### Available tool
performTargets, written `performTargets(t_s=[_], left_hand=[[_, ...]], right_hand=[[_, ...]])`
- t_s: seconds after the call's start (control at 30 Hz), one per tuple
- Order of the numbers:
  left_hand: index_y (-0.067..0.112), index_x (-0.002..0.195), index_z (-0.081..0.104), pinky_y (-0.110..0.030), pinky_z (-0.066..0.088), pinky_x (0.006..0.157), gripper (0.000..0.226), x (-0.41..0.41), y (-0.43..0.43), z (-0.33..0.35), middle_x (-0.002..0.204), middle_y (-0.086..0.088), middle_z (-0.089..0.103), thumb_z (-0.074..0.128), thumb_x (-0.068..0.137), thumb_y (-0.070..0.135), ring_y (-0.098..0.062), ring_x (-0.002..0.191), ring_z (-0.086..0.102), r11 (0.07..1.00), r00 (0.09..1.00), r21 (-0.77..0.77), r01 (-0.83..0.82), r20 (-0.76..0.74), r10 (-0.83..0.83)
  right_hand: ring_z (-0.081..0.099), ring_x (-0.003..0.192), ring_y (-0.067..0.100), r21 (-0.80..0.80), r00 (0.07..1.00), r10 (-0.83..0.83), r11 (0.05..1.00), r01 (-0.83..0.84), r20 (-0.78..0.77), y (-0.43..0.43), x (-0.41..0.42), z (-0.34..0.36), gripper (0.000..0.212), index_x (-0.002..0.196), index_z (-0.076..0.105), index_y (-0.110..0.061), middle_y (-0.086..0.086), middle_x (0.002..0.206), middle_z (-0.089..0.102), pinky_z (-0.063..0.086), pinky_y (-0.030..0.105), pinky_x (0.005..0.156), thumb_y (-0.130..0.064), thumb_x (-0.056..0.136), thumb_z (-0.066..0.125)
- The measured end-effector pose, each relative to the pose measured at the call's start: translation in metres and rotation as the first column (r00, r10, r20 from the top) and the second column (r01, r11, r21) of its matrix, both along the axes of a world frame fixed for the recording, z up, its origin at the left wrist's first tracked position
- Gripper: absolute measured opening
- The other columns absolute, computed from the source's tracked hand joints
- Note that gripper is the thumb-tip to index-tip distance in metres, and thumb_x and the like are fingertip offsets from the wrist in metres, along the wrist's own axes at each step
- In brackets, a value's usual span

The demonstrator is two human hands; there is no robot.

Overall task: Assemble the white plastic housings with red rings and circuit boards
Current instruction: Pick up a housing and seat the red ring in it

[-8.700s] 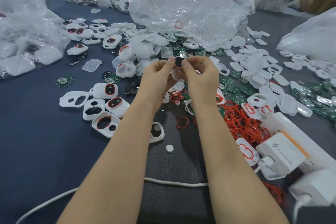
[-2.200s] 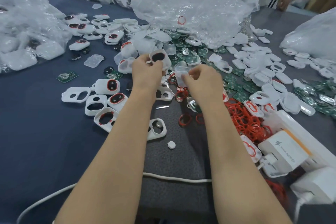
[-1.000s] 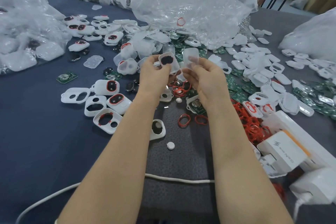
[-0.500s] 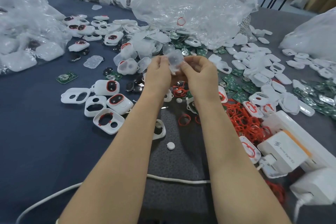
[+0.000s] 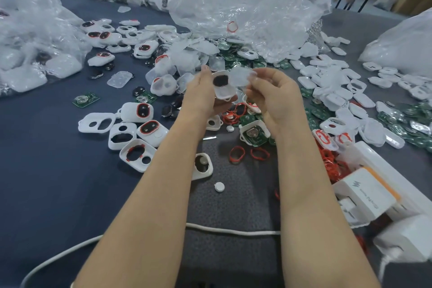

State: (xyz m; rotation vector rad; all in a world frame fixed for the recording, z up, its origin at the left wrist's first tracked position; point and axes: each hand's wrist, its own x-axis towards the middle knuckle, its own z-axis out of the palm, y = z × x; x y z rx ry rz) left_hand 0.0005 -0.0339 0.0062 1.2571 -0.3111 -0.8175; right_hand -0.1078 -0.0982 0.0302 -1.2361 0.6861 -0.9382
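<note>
My left hand [image 5: 202,96] grips a white plastic housing [image 5: 223,86] with a dark oval opening, held up above the table. My right hand [image 5: 274,96] pinches a translucent plastic pad [image 5: 240,76] right beside the housing's upper right edge. Below the hands lie loose red rings [image 5: 237,154], a housing with a green circuit board [image 5: 253,134] in it, and several white housings [image 5: 121,134], some with red rings fitted. Green circuit boards [image 5: 406,121] are heaped at the right.
Crumpled clear plastic bags [image 5: 238,2] stand behind the hands and at the far left. A white power strip with chargers [image 5: 367,196] sits at the right. A white cable [image 5: 233,231] crosses the near table. A person stands at the far right.
Half a second ago both hands pressed together around the parts. Now they have drawn slightly apart, showing the housing in my left hand and the translucent pad in my right.
</note>
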Motion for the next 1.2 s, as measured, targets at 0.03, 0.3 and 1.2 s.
performTargets(t_s=[0.03, 0.3, 1.2], left_hand=[[0.018, 0.092, 0.060, -0.036, 0.061, 0.069, 0.040, 0.000, 0.000, 0.001, 0.097, -0.016, 0.072, 0.032, 0.103, 0.045, -0.025, 0.071, 0.072, 1.000, 1.000, 0.003, 0.008, -0.010, -0.008], [0.016, 0.099, 0.062, -0.027, 0.057, 0.057, 0.052, -0.004, 0.002, 0.001, 0.093, -0.012, 0.073, 0.024, 0.103, 0.051, -0.022, 0.075, 0.072, 0.988, 0.985, 0.081, 0.128, 0.108, -0.137], [0.011, 0.120, 0.058, -0.024, 0.059, 0.069, 0.025, -0.010, 0.010, 0.001, 0.089, -0.006, 0.067, 0.054, 0.096, 0.004, -0.011, 0.074, 0.068, 0.977, 0.922, 0.061, 0.205, 0.323, -0.214]], right_hand=[[0.057, 0.055, 0.004, -0.076, 1.000, -0.016, 0.997, 0.014, -0.023, 0.000, -0.001, 0.000, 0.016, 0.085, 0.061, -0.012, -0.004, 0.070, 0.061, 0.050, 0.017, 0.057, 0.003, 0.090, 0.059], [0.052, 0.074, 0.006, -0.553, 0.937, -0.121, 0.829, -0.086, -0.327, 0.006, 0.000, -0.003, 0.023, 0.089, 0.066, -0.026, -0.012, 0.085, 0.064, 0.044, 0.018, 0.071, -0.007, 0.094, 0.053], [0.057, 0.074, 0.000, -0.542, 0.894, -0.265, 0.840, 0.029, -0.363, 0.001, 0.011, -0.020, 0.005, 0.091, 0.062, -0.019, -0.013, 0.079, 0.060, 0.042, 0.007, 0.063, -0.017, 0.087, 0.065]])
